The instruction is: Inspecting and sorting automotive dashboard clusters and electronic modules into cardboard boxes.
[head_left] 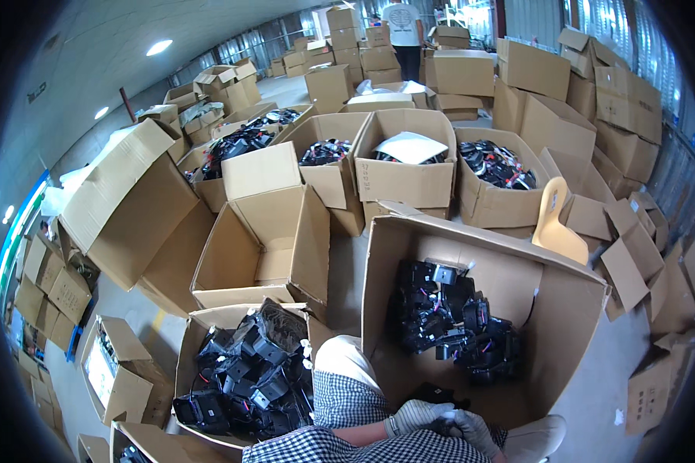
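Observation:
My left hand point(413, 417) and my right hand point(475, 433), both in pale knit gloves, meet low in the view at the near edge of a large open carton point(564, 309). Their fingers are closed against each other; whatever they grip is hidden or too small to name. Just beyond the left glove is a black part point(436, 395), and I cannot tell whether it is held or lies in the carton. Deeper in that carton sits a heap of black plastic parts with thin cables point(463, 316). A checked sleeve covers part of my left arm.
A carton of black plastic parts point(247, 378) stands on the left, with an empty carton point(274, 258) behind it. Further back are cartons of cabled parts point(498, 163), a yellowish chair point(557, 224) and stacked boxes point(533, 69). Another person point(403, 31) stands far off.

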A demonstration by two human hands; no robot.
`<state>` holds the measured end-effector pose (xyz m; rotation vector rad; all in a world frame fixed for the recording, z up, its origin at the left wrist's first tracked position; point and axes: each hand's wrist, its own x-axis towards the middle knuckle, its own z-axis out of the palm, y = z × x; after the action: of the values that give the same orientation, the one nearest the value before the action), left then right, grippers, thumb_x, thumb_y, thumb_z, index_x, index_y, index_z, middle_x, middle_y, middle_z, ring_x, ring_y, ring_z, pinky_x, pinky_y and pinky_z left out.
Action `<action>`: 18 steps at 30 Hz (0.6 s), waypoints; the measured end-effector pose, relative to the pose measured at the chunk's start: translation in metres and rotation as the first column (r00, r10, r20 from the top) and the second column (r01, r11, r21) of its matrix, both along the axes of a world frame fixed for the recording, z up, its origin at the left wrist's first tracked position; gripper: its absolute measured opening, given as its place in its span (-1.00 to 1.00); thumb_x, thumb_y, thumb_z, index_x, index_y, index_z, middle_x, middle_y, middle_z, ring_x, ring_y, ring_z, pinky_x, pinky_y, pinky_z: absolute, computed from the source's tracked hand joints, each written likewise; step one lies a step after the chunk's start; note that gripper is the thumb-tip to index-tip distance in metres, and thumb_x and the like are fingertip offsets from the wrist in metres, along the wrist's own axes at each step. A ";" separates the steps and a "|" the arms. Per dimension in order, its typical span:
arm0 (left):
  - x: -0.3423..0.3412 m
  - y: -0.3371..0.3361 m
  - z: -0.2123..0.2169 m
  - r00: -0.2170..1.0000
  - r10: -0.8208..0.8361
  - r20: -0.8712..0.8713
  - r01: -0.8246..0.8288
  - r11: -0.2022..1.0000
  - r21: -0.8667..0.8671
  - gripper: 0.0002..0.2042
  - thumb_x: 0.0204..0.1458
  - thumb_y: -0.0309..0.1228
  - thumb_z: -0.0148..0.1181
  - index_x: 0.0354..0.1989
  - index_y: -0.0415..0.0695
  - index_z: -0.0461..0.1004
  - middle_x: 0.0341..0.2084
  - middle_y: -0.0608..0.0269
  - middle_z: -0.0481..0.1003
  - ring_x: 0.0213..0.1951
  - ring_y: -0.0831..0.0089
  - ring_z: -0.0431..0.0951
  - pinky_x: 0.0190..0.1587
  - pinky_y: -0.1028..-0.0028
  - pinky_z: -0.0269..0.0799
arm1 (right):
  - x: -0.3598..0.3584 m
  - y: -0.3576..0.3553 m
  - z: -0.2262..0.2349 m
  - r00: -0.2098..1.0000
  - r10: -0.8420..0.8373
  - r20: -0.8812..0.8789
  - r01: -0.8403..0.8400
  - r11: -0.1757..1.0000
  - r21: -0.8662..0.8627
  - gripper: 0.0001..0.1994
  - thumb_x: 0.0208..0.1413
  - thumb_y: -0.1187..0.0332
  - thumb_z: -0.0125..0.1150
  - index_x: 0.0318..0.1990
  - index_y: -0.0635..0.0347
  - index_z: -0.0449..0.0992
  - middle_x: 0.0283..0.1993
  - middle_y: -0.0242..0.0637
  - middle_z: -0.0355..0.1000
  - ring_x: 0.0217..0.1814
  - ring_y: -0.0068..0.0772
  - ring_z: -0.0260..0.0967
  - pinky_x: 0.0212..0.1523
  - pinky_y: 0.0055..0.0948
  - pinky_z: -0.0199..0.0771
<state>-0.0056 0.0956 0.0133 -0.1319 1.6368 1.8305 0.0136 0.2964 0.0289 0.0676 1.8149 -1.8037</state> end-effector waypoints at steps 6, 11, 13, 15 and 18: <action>-0.045 -0.034 0.035 0.471 -0.458 -0.754 0.389 0.875 -0.288 -0.65 -0.02 -0.27 0.30 -0.05 -0.08 0.49 -0.27 0.19 0.57 -0.25 0.45 0.59 -0.11 0.51 0.49 | -0.001 -0.010 0.031 0.991 0.132 0.036 -0.131 0.991 -0.026 -0.65 0.26 0.13 0.03 -0.11 0.24 0.56 -0.33 -0.49 0.49 -0.24 -0.69 0.35 -0.18 -0.64 0.37; -0.068 -0.011 -0.029 0.799 -0.416 -0.435 0.284 0.898 -0.337 -0.52 0.03 0.00 0.14 0.02 -0.05 0.45 -0.14 0.15 0.52 -0.07 0.24 0.52 0.05 0.38 0.37 | -0.002 -0.011 0.026 0.912 0.410 0.011 -0.409 0.908 0.086 -0.70 0.25 0.21 0.04 -0.06 0.21 0.55 -0.20 -0.49 0.53 -0.12 -0.68 0.39 -0.03 -0.61 0.37; -0.061 0.016 -0.001 0.541 -0.814 -0.212 0.466 0.500 -0.730 -0.45 -0.08 0.04 0.19 0.05 -0.01 0.43 -0.06 0.13 0.50 0.00 0.12 0.49 0.10 0.28 0.34 | 0.001 -0.003 0.026 0.919 0.394 0.004 -0.393 0.915 0.089 -0.70 0.25 0.22 0.04 -0.06 0.21 0.55 -0.20 -0.49 0.53 -0.12 -0.67 0.39 -0.02 -0.61 0.37; -0.043 0.032 0.002 0.529 -0.840 -0.123 0.372 0.359 -0.856 -0.42 -0.14 0.05 0.19 0.06 0.04 0.42 -0.02 0.10 0.49 0.05 0.13 0.47 0.12 0.22 0.32 | 0.001 0.001 0.026 0.915 0.403 -0.004 -0.401 0.911 0.091 -0.71 0.25 0.22 0.04 -0.06 0.21 0.55 -0.19 -0.49 0.53 -0.11 -0.67 0.39 -0.02 -0.61 0.37; -0.039 0.036 -0.026 0.624 -0.780 -0.043 0.320 0.306 -0.897 -0.48 -0.08 0.00 0.17 0.07 0.06 0.43 -0.01 0.10 0.48 0.06 0.15 0.47 0.09 0.18 0.36 | -0.002 0.002 0.024 0.896 0.443 -0.018 -0.440 0.894 0.088 -0.71 0.25 0.22 0.04 -0.06 0.21 0.55 -0.19 -0.48 0.53 -0.11 -0.67 0.40 -0.02 -0.60 0.37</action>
<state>-0.0446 0.1320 -0.0130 0.5249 2.3835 0.3634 0.0113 0.2984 0.0528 -0.3274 1.7549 -1.4158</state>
